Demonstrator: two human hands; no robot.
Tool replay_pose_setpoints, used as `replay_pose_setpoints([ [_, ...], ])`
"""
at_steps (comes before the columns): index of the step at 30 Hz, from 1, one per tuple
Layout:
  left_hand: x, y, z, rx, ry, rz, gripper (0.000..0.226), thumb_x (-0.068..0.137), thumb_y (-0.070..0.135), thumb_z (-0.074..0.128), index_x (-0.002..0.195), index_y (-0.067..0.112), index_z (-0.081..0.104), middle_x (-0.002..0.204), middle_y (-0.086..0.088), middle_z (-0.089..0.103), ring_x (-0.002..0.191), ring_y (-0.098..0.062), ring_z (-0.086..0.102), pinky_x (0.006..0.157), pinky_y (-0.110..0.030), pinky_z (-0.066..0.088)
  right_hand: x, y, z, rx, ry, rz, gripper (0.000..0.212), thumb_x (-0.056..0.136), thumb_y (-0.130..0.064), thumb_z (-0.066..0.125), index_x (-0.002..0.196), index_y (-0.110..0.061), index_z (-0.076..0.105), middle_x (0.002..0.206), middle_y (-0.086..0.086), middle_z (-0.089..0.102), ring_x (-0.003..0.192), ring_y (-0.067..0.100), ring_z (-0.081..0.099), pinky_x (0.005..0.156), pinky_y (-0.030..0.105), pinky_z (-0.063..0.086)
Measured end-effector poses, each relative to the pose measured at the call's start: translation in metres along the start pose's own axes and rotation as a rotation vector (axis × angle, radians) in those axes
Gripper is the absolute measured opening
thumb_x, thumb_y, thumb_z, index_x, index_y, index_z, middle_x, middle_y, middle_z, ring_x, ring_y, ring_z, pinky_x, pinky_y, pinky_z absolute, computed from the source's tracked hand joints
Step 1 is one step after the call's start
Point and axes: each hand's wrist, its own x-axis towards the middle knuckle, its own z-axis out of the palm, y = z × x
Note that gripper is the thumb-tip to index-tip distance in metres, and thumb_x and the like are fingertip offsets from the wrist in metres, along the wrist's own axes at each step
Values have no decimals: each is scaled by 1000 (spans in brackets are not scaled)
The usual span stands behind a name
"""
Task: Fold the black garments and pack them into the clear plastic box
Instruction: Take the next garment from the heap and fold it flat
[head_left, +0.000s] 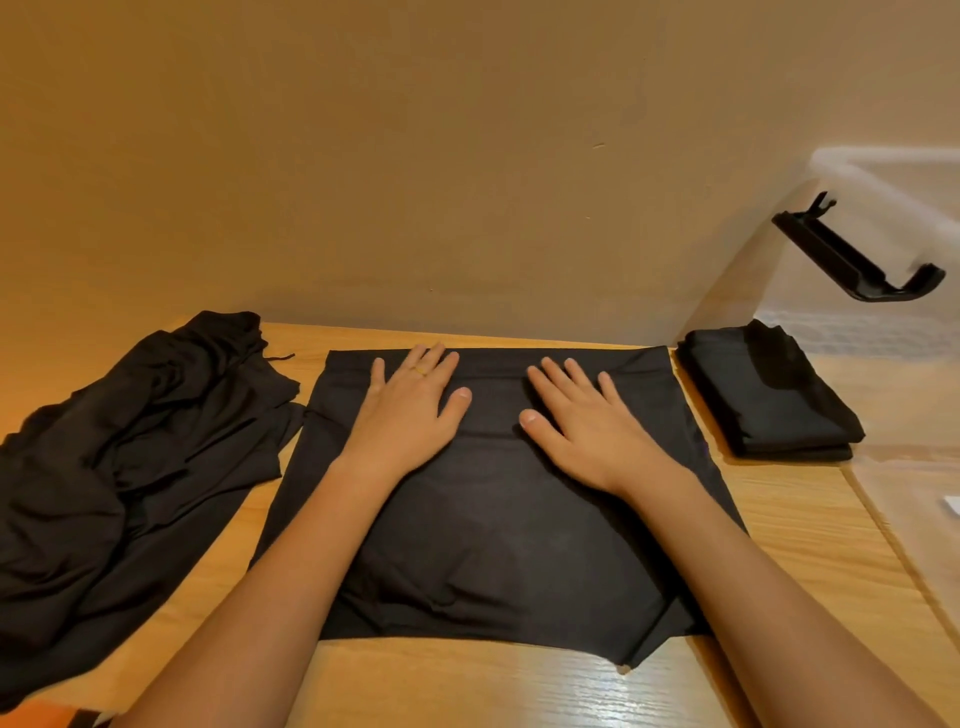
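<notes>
Black fabric lies under your straightened fingers: your left hand (410, 402) and right hand (587, 421) press flat on the spread garment (493, 551), gripping nothing, fingertips near its far hem. The garment covers the middle of the table (467, 686), almost reaching the far edge. A crumpled pile (104, 467) fills the left edge, cut off by the frame and touching the garment's left side. At the right edge the clear plastic box (883, 171) is faint and cut off. A folded stack (769, 400) shows through it, with a black latch (857, 254) above. Bare wood shows along the near edge.
</notes>
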Motion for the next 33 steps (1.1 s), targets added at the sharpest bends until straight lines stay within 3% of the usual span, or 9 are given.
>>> replay_pose_setpoints([
  [6,7,-29,-1,79,-118,-147,71,96,74,19,159,41,15,169,8,3,156,-19,-2,123,-54,0,4,19,1,-43,-57,111,64,103,-63,13,161,-39,4,170,-9,-6,156,17,-11,125,48,-7],
  [12,8,-62,-11,100,-97,-339,72,97,71,16,160,36,14,170,4,4,156,-19,-1,122,-58,5,1,44,-5,-37,-34,275,65,104,-60,14,162,-32,6,170,-4,-2,157,21,-7,126,46,-5],
  [14,5,-59,-11,77,-7,-322,70,100,65,18,161,30,18,169,-3,8,156,-21,1,123,-58,3,-1,43,-8,-15,-7,248,65,105,-57,18,163,-27,11,171,0,3,157,22,-4,125,47,-5],
  [18,-8,-27,-26,-31,131,-126,58,106,48,28,158,22,30,168,-5,16,156,-21,7,123,-54,0,-11,21,-22,116,94,2,61,107,-49,29,161,-22,22,169,-1,14,156,15,1,125,46,-2],
  [21,-35,9,-25,-73,-51,12,57,106,49,27,159,28,26,169,2,11,156,-15,3,122,-55,-2,-22,-10,-23,120,-19,-59,65,105,-54,27,162,-25,17,170,-3,9,156,15,-1,125,45,-1],
  [24,-67,18,-9,61,-238,73,61,104,59,19,160,37,12,169,9,-3,155,-13,-8,122,-56,-6,-43,-26,-4,21,-142,-92,69,103,-62,21,162,-31,7,170,-5,-1,156,17,-7,125,45,-4],
  [33,-112,-31,-21,98,-227,-1,67,95,71,12,157,49,2,166,18,-13,152,-7,-16,125,-45,-6,-99,16,-2,-57,-100,-46,86,81,-85,-10,157,-44,-5,167,-14,-11,153,9,-17,124,38,-9],
])
